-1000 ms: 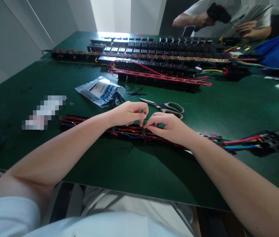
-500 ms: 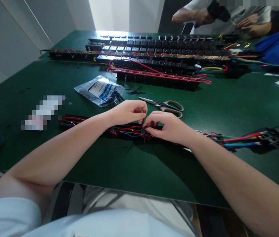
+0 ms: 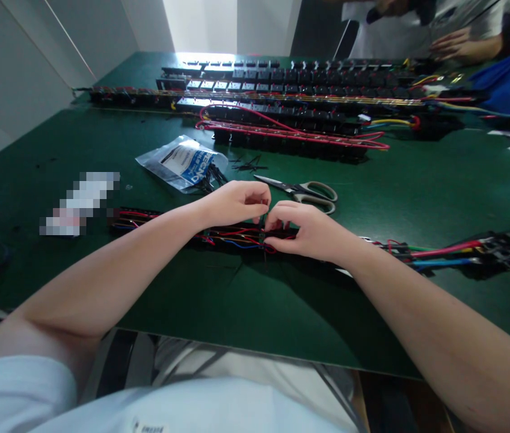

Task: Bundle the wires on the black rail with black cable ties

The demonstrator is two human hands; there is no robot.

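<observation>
A long black strip (image 3: 237,237) with red, blue and yellow wires lies across the table in front of me, partly hidden by my forearms. My left hand (image 3: 249,198) is closed in a pinch above its middle, on what looks like a thin black cable tie. My right hand (image 3: 294,227) is beside it, with curled fingers and thumb gripping the strip at the same spot. A thin black tail (image 3: 265,255) sticks out toward me below the strip. Just behind my hands lie scissors (image 3: 311,192) with grey handles.
An opened plastic bag (image 3: 183,163) of black cable ties lies behind my left hand, with loose ties (image 3: 249,163) beside it. Several wired black strips (image 3: 282,93) fill the far side. A blue bin (image 3: 507,84) and a co-worker's hand (image 3: 453,45) are at far right.
My right thumb and fingertips have parted slightly at the strip. Both hands otherwise stay in place. Across the table, the co-worker's raised hand and dark tool have moved up and right.
</observation>
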